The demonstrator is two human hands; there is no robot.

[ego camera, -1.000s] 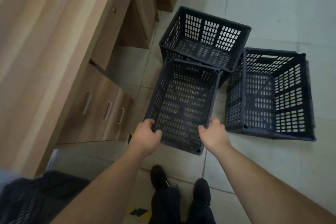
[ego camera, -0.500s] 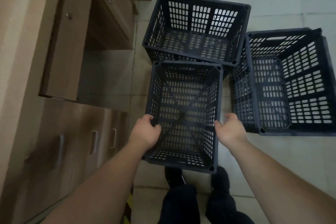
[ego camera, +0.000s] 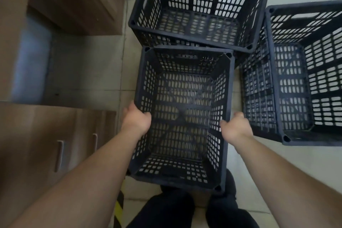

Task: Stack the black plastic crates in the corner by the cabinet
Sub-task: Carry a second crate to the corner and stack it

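Pale tiled floor (ego camera: 96, 72) beside a wooden cabinet (ego camera: 74, 0) — drawers with slim handles (ego camera: 60, 155) below it, yellow-black tape (ego camera: 118, 209) along the floor's near edge.

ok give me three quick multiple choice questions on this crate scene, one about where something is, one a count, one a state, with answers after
1. Where is the wooden cabinet relative to the held crate?
A. To its left
B. To its right
C. Beneath it

2. How many black crates are in view?
A. Two
B. Three
C. Five

3. What are the hands doing with the held crate?
A. Both grip its side rims
B. Only one touches it
C. Neither touches it

Answers:
1. A, the cabinet's drawer fronts and handles fill the left side of the view, beside the crate.
2. B, there is the held crate, the far crate beyond it and the right crate beside it.
3. A, the left hand curls over the left rim and the right hand over the right rim.
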